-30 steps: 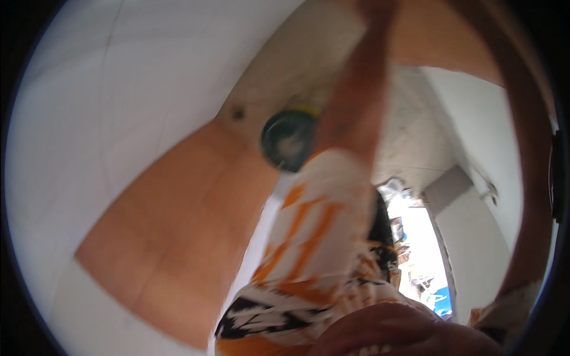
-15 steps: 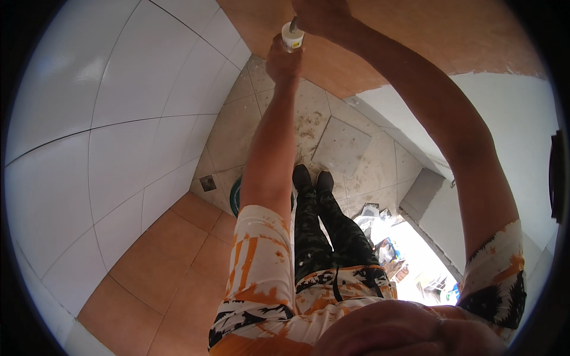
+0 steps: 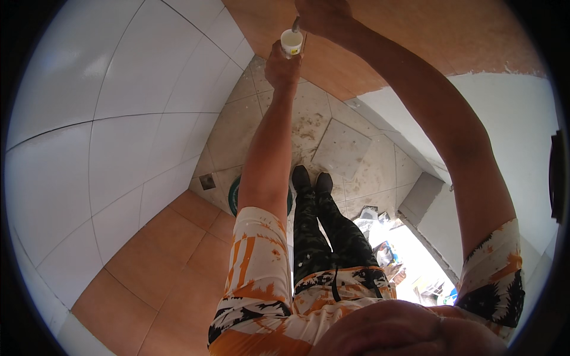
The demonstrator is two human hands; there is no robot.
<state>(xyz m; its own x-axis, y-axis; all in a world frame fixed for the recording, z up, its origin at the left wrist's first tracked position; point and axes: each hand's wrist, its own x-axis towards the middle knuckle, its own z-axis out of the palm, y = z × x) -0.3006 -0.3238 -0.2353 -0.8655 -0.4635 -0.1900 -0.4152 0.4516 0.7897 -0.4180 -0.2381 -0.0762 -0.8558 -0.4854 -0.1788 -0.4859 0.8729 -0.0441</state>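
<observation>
My left hand (image 3: 282, 64) is wrapped round a small white cup (image 3: 291, 43) with a yellow mark on its side. Its mouth faces up towards me, and pale stuff shows inside. Just beyond its far rim is the rounded grey end of a small tool (image 3: 295, 25), perhaps a spoon or a little spatula. My right hand (image 3: 324, 16) is closed on that tool's other end, close to the orange-brown tiled wall (image 3: 392, 29). Its fingers are partly hidden at the top edge of the picture.
White wall tiles (image 3: 127, 154) rise on the left. Below are dirty beige floor tiles (image 3: 237, 118), a loose square tile (image 3: 342, 148), a small floor drain (image 3: 207, 181) and a green round tub (image 3: 233, 196) partly behind my left arm. Clutter (image 3: 389, 255) lies by the bright doorway.
The tool's end has moved from over the cup's mouth to just past its far rim. The cup now shows more of its inside.
</observation>
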